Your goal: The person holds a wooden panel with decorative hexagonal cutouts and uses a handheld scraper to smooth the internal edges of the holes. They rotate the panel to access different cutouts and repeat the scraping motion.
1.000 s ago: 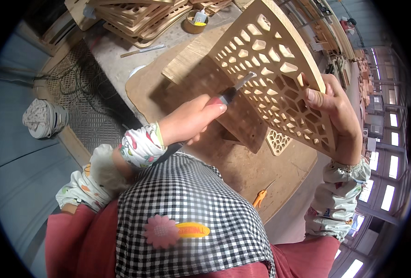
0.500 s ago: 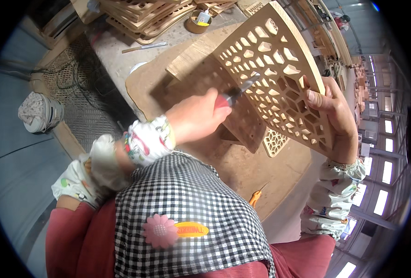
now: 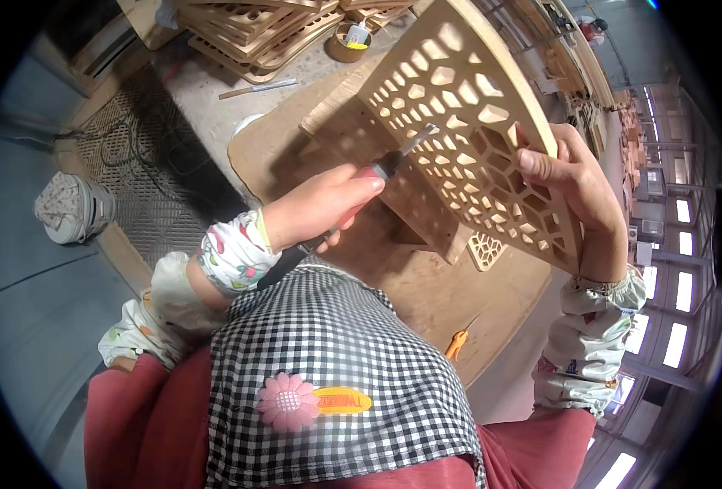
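Observation:
My left hand (image 3: 316,205) is closed round a red-and-black handled tool (image 3: 387,165) with a narrow metal blade, like a chisel. A dark rear part of it shows below my wrist. The blade tip lies over the face of a pale wooden lattice panel (image 3: 498,61), full of many-sided holes; I cannot tell whether it touches. My right hand (image 3: 577,175) grips the panel's right edge, thumb on the face and fingers mostly behind. The panel stands tilted against a wooden support (image 3: 426,216) on the bench.
A board (image 3: 491,310) covers the bench, with a small lattice piece (image 3: 473,254) and an orange-handled pointed tool (image 3: 457,344) on it. Stacked wooden panels (image 3: 255,49), a round tub (image 3: 346,50) with a bottle, and a thin stick-like tool (image 3: 255,88) lie beyond. A white bucket (image 3: 76,212) stands left.
My left hand has drawn back to the left and lower with the tool, so its blade tip sits farther left. The panel and my right hand have shifted slightly left in the picture.

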A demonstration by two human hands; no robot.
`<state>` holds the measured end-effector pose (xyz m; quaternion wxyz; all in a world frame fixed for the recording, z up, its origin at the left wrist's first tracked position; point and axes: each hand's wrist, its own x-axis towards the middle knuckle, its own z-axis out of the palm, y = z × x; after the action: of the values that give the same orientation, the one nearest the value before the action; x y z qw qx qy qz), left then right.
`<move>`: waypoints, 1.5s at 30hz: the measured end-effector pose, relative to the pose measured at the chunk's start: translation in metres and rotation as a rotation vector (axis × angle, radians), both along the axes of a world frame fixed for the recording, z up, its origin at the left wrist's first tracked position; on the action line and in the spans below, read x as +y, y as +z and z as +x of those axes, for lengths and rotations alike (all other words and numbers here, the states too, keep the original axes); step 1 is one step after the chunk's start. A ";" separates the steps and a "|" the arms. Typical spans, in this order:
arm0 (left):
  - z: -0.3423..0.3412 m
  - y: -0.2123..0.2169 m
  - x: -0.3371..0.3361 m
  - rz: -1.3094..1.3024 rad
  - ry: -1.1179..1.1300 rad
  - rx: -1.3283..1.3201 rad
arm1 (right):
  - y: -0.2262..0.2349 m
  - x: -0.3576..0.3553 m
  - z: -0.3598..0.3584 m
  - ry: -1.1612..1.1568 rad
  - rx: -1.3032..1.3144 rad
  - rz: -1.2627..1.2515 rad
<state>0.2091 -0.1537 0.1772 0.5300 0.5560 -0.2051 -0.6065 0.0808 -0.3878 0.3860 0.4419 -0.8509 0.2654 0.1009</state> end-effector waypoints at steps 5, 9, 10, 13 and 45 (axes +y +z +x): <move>0.004 0.007 0.007 -0.025 0.026 0.135 | 0.005 0.014 0.007 0.024 0.022 0.098; 0.003 0.012 -0.002 -0.005 0.026 0.182 | 0.008 0.013 0.004 0.051 0.019 0.144; 0.003 0.015 -0.004 0.016 0.026 0.190 | 0.008 0.014 0.003 0.051 0.014 0.161; 0.002 0.031 -0.005 0.065 0.079 0.208 | 0.009 0.018 0.003 0.045 0.015 0.114; -0.021 0.079 0.027 0.234 -0.091 -0.856 | -0.009 -0.028 -0.011 0.054 -0.172 0.013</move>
<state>0.1876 -0.1263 0.2560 0.3038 0.8035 -0.3604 -0.3636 0.0693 -0.4155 0.3767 0.4656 -0.8604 0.2030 0.0410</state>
